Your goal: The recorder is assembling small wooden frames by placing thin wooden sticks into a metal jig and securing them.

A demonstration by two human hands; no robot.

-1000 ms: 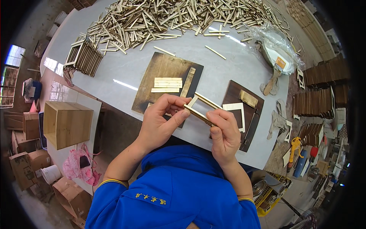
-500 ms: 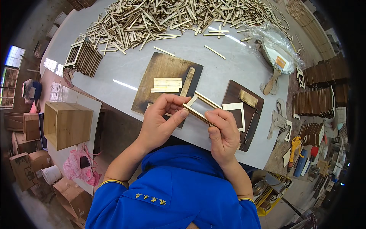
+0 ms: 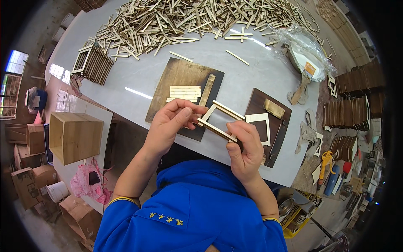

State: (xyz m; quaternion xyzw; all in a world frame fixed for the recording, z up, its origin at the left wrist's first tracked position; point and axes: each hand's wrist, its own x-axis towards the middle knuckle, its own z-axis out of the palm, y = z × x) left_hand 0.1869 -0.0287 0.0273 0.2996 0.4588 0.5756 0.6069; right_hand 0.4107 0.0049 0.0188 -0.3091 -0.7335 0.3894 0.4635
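Note:
A small rectangular wooden frame (image 3: 219,128), pale on its faces and dark on its side edges, is held tilted above the table's front edge. My right hand (image 3: 244,147) grips its right end between thumb and fingers. At the left end, the curled fingers of my left hand (image 3: 168,122) rest against the corner, with the thumb back from the strip. Behind that hand, pale strips (image 3: 184,91) lie side by side on a wooden board (image 3: 166,80), next to a dark-edged bar (image 3: 207,90). To the right, another pale frame (image 3: 267,130) lies on a dark board (image 3: 255,103) with a wooden block (image 3: 273,108).
A large heap of loose strips (image 3: 180,21) covers the table's far side. Stacked frames (image 3: 93,65) stand at the left. A plastic-wrapped white bundle (image 3: 304,63) and a brush (image 3: 299,93) lie at the right. A wooden box (image 3: 79,136) sits on the left side table.
My left hand has shifted slightly left, its thumb drawn back from the frame's strip. The frame's left end shows more fully and has turned a little. My right hand keeps its grip.

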